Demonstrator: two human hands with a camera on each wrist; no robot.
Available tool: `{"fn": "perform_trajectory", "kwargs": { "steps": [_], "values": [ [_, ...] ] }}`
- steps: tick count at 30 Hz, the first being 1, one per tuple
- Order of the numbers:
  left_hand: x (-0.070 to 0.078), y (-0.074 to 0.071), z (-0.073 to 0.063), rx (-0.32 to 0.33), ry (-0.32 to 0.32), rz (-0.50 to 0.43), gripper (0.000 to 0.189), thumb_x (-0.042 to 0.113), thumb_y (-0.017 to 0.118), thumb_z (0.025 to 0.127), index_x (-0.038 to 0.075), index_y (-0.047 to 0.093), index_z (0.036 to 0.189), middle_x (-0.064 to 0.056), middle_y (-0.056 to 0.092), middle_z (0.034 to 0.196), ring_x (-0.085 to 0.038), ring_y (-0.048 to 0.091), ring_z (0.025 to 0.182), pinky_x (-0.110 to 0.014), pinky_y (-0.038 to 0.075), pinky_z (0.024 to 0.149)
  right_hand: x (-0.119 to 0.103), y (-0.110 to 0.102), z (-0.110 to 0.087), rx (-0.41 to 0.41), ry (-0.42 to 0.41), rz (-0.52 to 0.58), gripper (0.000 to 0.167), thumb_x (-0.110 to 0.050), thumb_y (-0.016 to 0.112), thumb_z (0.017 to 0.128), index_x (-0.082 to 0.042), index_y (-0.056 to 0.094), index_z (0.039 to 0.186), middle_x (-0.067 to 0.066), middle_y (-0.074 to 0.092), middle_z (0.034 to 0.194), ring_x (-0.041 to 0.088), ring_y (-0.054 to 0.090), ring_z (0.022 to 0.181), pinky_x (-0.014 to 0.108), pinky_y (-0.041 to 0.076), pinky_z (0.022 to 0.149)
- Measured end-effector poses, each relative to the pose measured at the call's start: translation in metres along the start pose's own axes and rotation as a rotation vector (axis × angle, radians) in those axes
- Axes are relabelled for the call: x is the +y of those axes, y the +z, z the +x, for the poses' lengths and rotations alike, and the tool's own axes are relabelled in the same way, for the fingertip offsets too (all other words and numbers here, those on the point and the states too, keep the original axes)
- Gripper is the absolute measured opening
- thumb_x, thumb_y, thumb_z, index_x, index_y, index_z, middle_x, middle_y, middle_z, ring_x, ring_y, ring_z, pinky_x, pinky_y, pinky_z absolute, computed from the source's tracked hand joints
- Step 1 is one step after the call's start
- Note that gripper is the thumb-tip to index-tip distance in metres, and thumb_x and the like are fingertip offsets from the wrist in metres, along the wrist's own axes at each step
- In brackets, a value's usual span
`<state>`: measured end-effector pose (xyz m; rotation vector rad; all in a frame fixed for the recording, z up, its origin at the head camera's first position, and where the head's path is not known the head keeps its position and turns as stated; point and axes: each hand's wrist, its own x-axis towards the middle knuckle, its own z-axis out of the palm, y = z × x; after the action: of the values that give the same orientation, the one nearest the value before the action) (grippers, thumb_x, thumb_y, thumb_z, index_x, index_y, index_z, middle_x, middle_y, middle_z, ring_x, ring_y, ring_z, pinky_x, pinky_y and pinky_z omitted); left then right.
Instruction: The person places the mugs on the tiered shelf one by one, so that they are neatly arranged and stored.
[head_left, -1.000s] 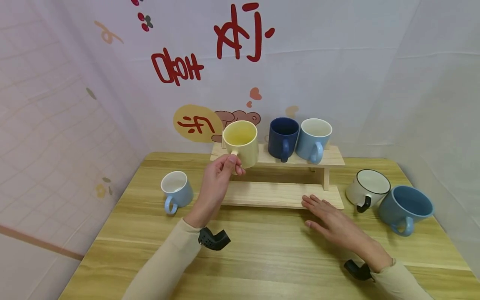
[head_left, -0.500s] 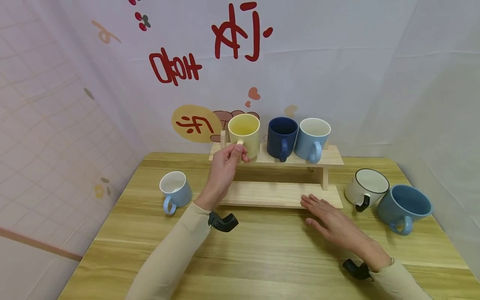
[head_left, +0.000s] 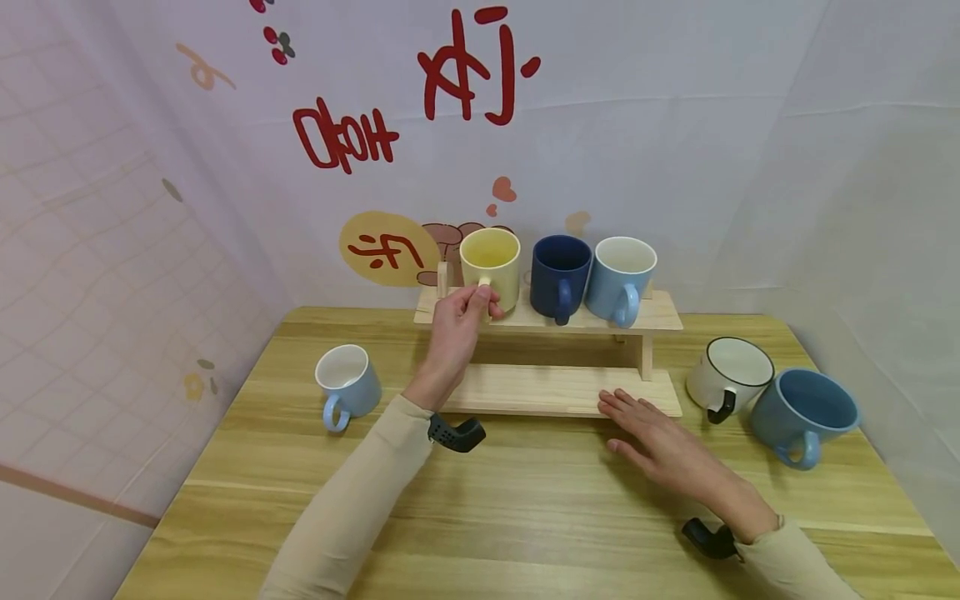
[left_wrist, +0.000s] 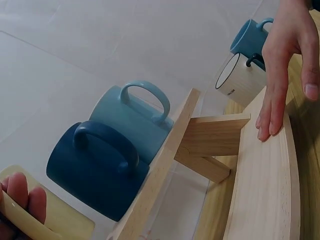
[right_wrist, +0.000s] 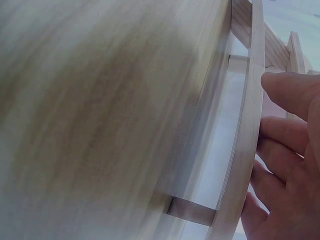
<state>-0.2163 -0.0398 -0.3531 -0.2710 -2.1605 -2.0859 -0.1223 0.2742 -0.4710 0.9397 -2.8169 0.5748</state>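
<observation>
1. The left hand [head_left: 457, 321] grips the yellow mug [head_left: 491, 267] by its handle, fingers curled round it; the mug stands upright at the left end of the rack's [head_left: 660, 312] top shelf, directly ahead of the knuckles.
2. The right hand [head_left: 660, 442] lies flat, fingers straight, tips touching the lower shelf's [head_left: 555, 390] front edge (well away from that mug, so the left hand is nearer).
3. Count: six mugs. Three on the top shelf: yellow, navy mug [head_left: 561, 273], pale blue mug [head_left: 621, 277]. Three on the table [head_left: 525, 517]: small blue mug [head_left: 347, 385] left, white mug [head_left: 729, 373] and big blue mug [head_left: 806, 412] right.
</observation>
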Motion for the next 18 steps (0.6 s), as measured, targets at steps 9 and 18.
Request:
{"fn": "perform_trajectory", "kwargs": {
  "steps": [9,18],
  "values": [
    [-0.005,0.006,0.004,0.039,-0.007,0.02,0.033,0.022,0.053,0.11,-0.005,0.07,0.104,-0.011,0.071,0.086,-0.018,0.055,0.103,-0.031,0.04,0.092,0.001,0.001,0.0,0.009,-0.004,-0.002,0.055,-0.02,0.072,0.099,-0.003,0.055,0.149,0.015,0.048,0.157,0.04,0.043,0.145,0.061,0.037,0.114],
    [-0.012,0.009,0.005,0.044,0.002,0.027,0.033,0.022,0.054,0.109,-0.006,0.071,0.103,-0.01,0.07,0.085,-0.018,0.057,0.101,-0.03,0.041,0.09,0.0,0.001,-0.001,0.014,-0.001,0.003,0.055,-0.019,0.072,0.099,-0.003,0.056,0.148,0.015,0.048,0.157,0.04,0.043,0.145,0.058,0.036,0.116]
  ]
}}
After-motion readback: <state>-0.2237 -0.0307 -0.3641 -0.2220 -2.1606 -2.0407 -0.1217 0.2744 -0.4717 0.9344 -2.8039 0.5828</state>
